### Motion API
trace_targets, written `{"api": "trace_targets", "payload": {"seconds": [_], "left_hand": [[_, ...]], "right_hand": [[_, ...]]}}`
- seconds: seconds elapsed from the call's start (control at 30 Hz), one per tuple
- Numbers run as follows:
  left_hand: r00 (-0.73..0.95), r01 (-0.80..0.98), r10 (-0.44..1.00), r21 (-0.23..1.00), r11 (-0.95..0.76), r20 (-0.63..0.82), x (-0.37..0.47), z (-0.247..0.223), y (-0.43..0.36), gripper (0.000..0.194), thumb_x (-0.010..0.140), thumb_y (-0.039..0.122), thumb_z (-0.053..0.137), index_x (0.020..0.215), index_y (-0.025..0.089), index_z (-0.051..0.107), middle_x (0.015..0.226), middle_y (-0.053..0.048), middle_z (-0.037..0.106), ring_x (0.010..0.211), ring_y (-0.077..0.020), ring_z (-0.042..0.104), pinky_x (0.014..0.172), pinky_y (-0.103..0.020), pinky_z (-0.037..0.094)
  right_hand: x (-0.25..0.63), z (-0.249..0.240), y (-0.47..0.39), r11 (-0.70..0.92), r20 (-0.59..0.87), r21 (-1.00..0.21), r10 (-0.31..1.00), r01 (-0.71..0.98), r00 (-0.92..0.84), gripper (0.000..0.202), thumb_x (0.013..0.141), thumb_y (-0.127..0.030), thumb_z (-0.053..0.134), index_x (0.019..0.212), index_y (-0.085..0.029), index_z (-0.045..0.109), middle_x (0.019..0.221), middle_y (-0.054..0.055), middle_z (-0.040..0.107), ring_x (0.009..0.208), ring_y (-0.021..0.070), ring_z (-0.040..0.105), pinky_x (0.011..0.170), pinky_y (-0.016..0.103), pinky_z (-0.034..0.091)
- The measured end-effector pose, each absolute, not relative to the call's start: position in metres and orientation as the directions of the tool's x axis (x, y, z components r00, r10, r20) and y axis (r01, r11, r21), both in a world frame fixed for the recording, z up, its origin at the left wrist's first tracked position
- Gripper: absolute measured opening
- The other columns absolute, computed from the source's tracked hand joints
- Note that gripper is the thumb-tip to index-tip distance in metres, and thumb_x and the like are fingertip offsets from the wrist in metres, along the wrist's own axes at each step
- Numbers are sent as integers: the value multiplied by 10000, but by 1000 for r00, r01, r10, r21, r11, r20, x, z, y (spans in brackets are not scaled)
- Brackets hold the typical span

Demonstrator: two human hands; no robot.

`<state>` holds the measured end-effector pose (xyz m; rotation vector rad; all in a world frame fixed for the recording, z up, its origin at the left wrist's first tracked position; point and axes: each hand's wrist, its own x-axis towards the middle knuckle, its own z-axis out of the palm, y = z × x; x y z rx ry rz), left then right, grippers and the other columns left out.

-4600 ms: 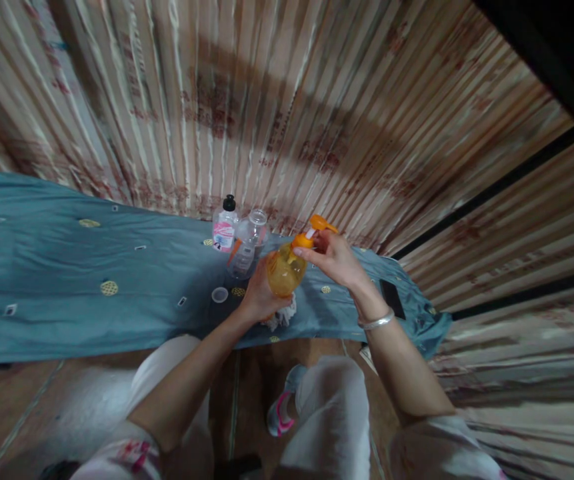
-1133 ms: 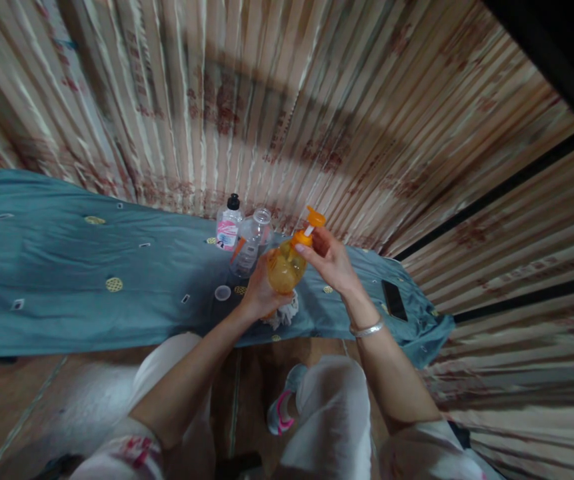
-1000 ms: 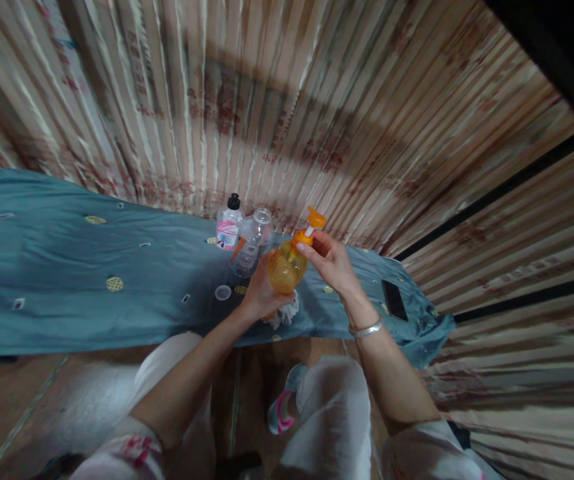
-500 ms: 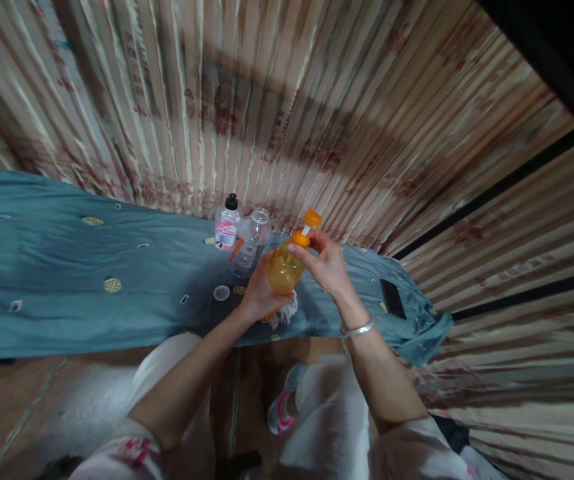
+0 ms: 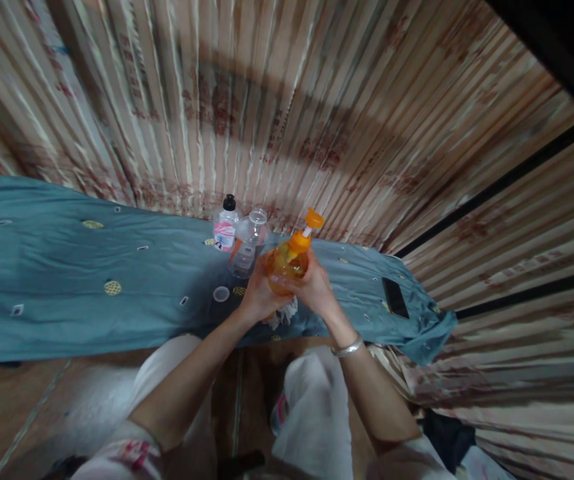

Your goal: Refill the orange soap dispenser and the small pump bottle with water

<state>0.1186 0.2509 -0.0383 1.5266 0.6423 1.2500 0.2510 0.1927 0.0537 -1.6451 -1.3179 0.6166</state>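
Clock as seen in the head view, 12 at top. Both sets of fingers are narrowed round one thing: L from its 8 o'clock side, R from its 4 o'clock side, thumb laid across the front. So my left hand [image 5: 258, 295] and right hand [image 5: 317, 290] share the rounded translucent amber plastic bottle [image 5: 283, 272] betw. them, in contact w/ both. From L fingers it lies approx. 2 o'clock, from R approx. 10. Neither hand is clearly nearer the body, but R is nearer the neck.

Long axis: base at 7 o'clock, top at 1, so it's tilted, not plumb in this view. The orange plastic pump head [image 5: 314, 218] sits at the 1 o'clock end, above all fingers, nothing gripping it. Can't tell for sure which way its spout faces.

Further out: clear plastic open-mouthed bottle [image 5: 248, 250] just off L at 11 o'clock; beyond it the pink-labelled bottle w/ black cap [image 5: 225, 235]. Small round whitish lid [image 5: 221, 294] at 9 from L, white stringy cloth [image 5: 285, 316] under the hands, black phone [image 5: 395, 298] well off R at 3, on teal patterned cloth [image 5: 67, 267].
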Motion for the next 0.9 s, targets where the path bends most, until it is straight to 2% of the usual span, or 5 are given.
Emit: {"api": "trace_targets", "payload": {"seconds": [0.13,0.23,0.47,0.7,0.9], "left_hand": [[322,-133,845,904,-407,427,113,-34,251,969,591,354,1028,1467,230,634,1472,-155,674,1474,-473,619,1333,-671,449],[339,-114,835,900,-421,434,113,-36,251,1095,593,436,1061,1533,195,554,1530,-192,640,1482,-474,614,1326,-684,450],[407,-87,807,897,-433,428,108,-41,253,1286,615,513,1090,1660,229,396,1696,-243,513,1604,-460,524,1369,-670,389],[395,-144,836,924,-354,381,113,-45,250,1254,557,460,1106,1620,235,480,1648,-214,566,1584,-461,542,1387,-663,365],[438,-230,846,948,-221,304,116,-44,251,1322,467,423,1126,1606,185,497,1647,-228,572,1594,-475,526,1401,-666,327]], "right_hand": [[255,49,194,-4,155,-899,933,438,326,848,551,-596,994,1253,-261,657,1170,86,848,1107,331,794,1005,499,638],[261,44,196,42,181,-911,935,411,305,756,593,-577,971,1207,-260,663,1153,77,842,1082,299,789,997,467,641],[273,49,201,63,183,-921,941,385,285,713,552,-556,1003,1113,-258,680,1104,74,834,1029,285,778,991,466,639],[278,68,203,91,145,-973,957,214,251,750,495,-541,1031,1104,-277,681,1145,61,845,1073,290,788,1023,472,639],[287,82,206,92,133,-973,974,213,183,722,507,-494,1037,1100,-276,687,1149,51,843,1092,296,789,1024,467,640]]}}
